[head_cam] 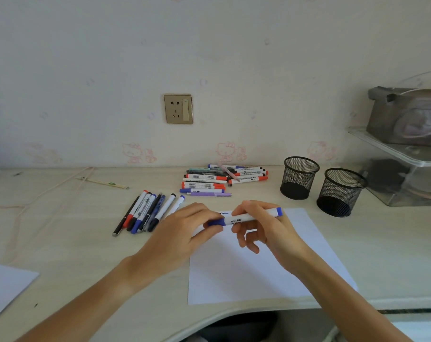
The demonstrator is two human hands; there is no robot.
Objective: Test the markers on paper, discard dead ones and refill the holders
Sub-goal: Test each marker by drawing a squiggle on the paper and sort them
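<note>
Both hands hold one white marker (pixel 244 217) with blue ends above a white sheet of paper (pixel 258 265). My left hand (pixel 184 230) pinches its blue cap at the left end; my right hand (pixel 263 223) grips the barrel. A small blue scribble (pixel 224 213) shows on the paper just behind the marker. A row of markers and pens (pixel 146 213) lies to the left of the paper. A pile of red, blue and black markers (pixel 219 180) lies near the wall. Two black mesh holders (pixel 298 177) (pixel 340 192) stand at the right, both with nothing in them.
A clear plastic shelf (pixel 404 154) with a grey bag (pixel 406 114) sits at the far right. A wrapped chopstick pair (pixel 103 182) and a pale cord (pixel 36 201) lie at the left. Another sheet (pixel 4 285) lies at the desk's front left. The desk edge curves inward below the paper.
</note>
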